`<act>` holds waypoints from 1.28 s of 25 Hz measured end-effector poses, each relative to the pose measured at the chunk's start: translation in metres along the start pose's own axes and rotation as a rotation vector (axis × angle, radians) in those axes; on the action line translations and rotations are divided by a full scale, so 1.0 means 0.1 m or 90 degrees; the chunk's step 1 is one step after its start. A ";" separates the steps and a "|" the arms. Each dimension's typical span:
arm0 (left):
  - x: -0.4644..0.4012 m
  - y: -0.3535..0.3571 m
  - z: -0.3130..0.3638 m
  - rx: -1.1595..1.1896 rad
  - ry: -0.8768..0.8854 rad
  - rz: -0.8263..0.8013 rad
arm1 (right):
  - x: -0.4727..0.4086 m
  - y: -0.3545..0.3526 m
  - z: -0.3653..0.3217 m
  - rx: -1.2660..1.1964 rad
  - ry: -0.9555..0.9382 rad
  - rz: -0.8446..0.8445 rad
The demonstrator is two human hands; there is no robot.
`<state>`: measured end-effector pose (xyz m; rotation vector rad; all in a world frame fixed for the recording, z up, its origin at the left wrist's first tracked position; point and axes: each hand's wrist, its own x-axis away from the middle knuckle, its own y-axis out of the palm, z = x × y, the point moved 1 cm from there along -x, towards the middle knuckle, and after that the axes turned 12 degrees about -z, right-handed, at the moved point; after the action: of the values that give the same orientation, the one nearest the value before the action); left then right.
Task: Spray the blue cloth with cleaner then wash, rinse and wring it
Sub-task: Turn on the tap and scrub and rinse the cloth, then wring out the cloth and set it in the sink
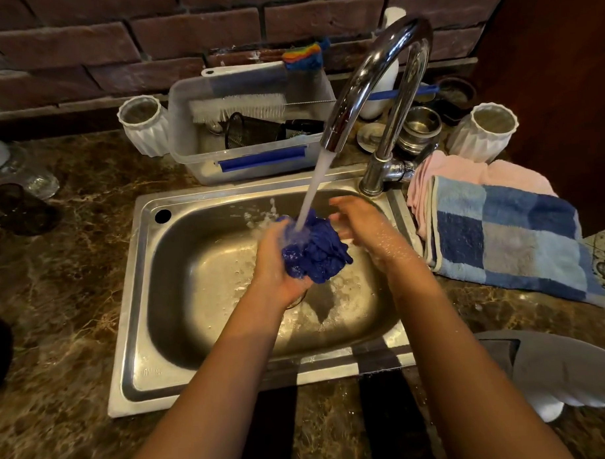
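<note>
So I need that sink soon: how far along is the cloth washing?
Rinsing is in hand. The tap is running straight onto the bunched blue cloth, which the left hand grips over the sink; the right hand is open beside it. Whether it was sprayed cannot be told; no spray bottle is identifiable. Wringing looks left: the cloth is soaked and under the stream.
</note>
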<state>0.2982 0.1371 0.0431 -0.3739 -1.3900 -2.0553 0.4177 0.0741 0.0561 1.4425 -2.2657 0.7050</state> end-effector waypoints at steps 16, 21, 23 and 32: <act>0.12 -0.17 0.00 0.085 0.013 0.013 | -0.51 -1.06 -0.03 -0.225 -0.066 0.382; 0.12 -0.21 -0.04 0.079 0.003 0.039 | -0.58 -0.87 -0.02 -0.105 -0.096 0.393; 0.14 -0.22 -0.02 0.056 -0.003 0.039 | -0.52 -0.89 0.01 -0.120 -0.114 0.349; 0.39 -0.26 0.04 -0.018 0.026 -0.018 | 0.23 0.06 0.05 0.106 -0.162 0.149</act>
<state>0.2511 0.1339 0.0469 -0.3251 -1.3513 -2.0948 0.4029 0.0565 0.0635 1.4254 -2.6595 0.8392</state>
